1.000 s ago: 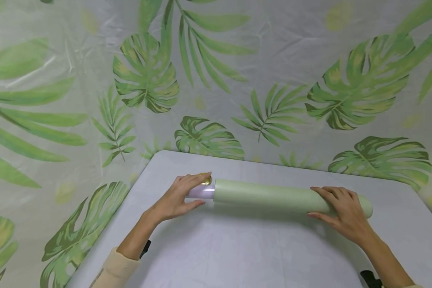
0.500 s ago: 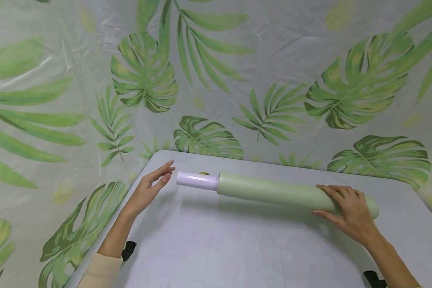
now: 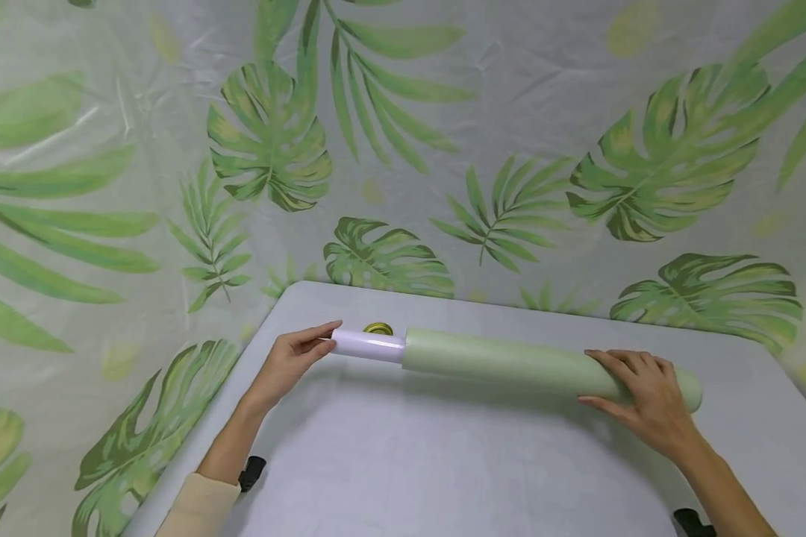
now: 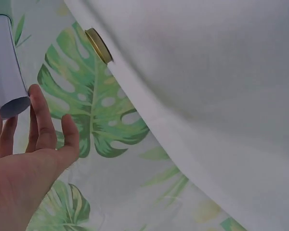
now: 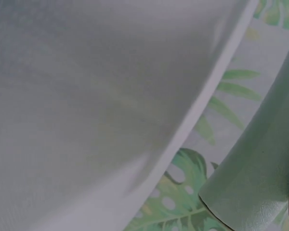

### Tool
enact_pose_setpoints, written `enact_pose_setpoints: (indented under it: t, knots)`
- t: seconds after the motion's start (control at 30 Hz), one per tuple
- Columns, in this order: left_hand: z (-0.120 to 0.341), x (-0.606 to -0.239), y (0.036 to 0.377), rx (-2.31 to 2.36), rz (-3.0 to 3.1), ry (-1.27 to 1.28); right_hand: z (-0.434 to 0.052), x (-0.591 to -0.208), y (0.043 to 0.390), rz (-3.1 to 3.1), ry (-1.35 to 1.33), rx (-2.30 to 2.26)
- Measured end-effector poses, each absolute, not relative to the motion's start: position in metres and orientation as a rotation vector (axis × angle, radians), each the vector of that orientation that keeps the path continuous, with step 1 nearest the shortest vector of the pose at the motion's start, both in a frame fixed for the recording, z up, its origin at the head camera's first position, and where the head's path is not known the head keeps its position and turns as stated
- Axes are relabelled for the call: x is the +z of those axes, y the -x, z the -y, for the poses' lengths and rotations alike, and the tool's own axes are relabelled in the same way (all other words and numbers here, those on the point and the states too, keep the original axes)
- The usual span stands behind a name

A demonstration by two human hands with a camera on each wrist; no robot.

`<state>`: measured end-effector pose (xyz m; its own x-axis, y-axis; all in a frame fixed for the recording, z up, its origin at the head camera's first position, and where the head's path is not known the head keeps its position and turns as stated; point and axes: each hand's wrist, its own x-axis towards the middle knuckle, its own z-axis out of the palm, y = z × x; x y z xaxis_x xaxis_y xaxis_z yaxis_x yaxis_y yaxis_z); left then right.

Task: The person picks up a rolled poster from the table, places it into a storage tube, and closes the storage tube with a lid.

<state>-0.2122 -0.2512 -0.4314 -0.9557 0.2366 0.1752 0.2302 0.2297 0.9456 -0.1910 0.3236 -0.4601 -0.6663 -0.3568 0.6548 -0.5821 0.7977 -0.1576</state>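
A long pale green tube [image 3: 497, 362] is held slanting over the table. From its left end sticks a narrower, glossy lavender tube [image 3: 369, 345]. My left hand [image 3: 289, 362] pinches the free end of the lavender tube between thumb and fingers. In the left wrist view this end of the lavender tube [image 4: 7, 72] is hollow, and the outer fingers of the left hand [image 4: 33, 159] stand spread beside it. Near the far right end of the green tube, my right hand [image 3: 648, 403] grips it, thumb below and fingers over the top. The right wrist view shows the green tube [image 5: 255, 163] and a sliver of finger.
A small gold ring-like round thing [image 3: 379, 328] lies on the white table [image 3: 443, 462] behind the lavender tube. The table's back edge meets a leaf-patterned sheet [image 3: 403, 149]. Each wrist wears a black strap piece [image 3: 251, 473].
My left hand moved from around the lavender tube near the green end, left off it, then back to its tip. More lavender tube shows. The right hand kept its grip.
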Motion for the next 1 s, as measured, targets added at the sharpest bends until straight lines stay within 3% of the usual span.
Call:
enact_pose_setpoints:
  t: [1.0]
  knots:
    - [0.207, -0.432, 0.21, 1.824, -2.684, -0.59, -0.312, -0.467, 0.192, 2.35, -0.707, 0.438]
